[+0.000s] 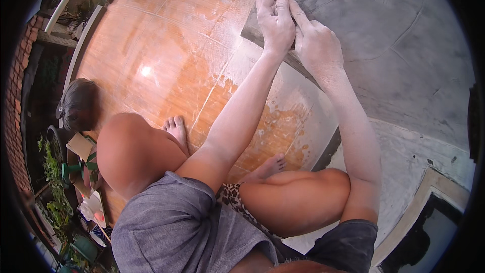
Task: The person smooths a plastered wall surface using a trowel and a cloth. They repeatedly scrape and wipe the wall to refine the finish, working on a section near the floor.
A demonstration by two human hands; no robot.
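Both of my hands are coated in pale dust and meet at the corner edge of a grey plastered surface (pixel 374 20) at the upper right. My left hand (pixel 275 28) is bent round the edge, its thumb pointing up and one finger reaching past the corner. Pressed close beside it, my right hand (pixel 319 48) lies on the grey face with its fingers curled toward the left thumb. A thin light-coloured edge shows by the fingertips, but whatever the fingers grip is mostly hidden.
Orange glossy floor tiles (pixel 166 45) carry white dust and wet-looking patches. My bare foot (pixel 176 131) rests there. A framed opening (pixel 424 217) is at the lower right. Leafy plants (pixel 55 197), a dark rounded bundle (pixel 80 105) and a cardboard piece (pixel 80 145) line the left side.
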